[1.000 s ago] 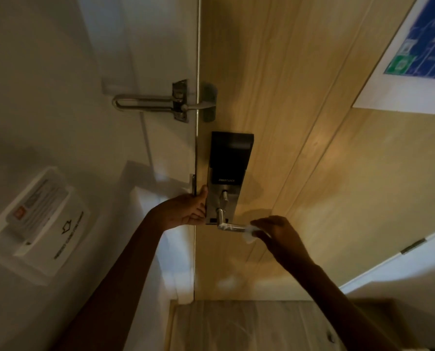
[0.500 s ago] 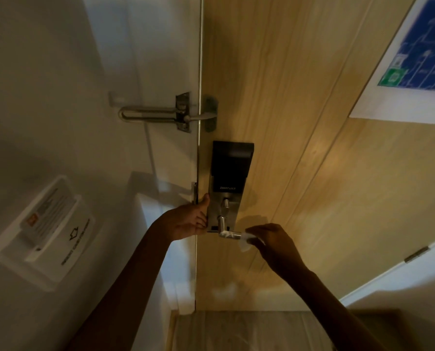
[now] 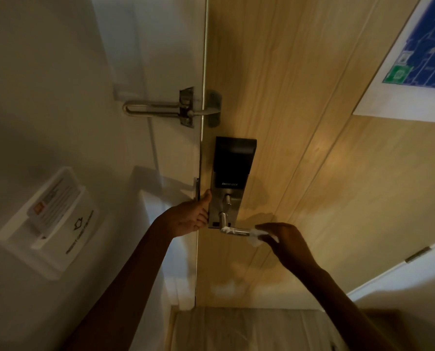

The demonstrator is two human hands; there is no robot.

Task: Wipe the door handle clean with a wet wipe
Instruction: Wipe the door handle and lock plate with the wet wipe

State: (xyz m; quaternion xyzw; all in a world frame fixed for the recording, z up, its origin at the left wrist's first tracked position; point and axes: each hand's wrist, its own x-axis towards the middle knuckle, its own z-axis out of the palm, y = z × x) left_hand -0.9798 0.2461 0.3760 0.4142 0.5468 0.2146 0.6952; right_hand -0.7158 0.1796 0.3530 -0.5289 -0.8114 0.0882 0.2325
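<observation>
A silver lever door handle [image 3: 232, 230] sticks out to the right from a smart lock plate [image 3: 227, 186] on the wooden door [image 3: 300, 148]. My right hand [image 3: 284, 241] pinches a white wet wipe [image 3: 258, 235] wrapped around the handle's free end. My left hand [image 3: 189, 217] grips the door's edge beside the lock plate, thumb up along the plate's left side.
A metal swing-bar door guard [image 3: 170, 110] bridges the white frame and the door above the lock. A white key-card holder [image 3: 51, 219] is on the left wall. An evacuation plan sheet [image 3: 419, 62] hangs on the door at upper right. A hinge [image 3: 417, 254] shows lower right.
My right hand with the wipe slid inward along the lever, then back out to its end. My left hand has stayed on the door edge.
</observation>
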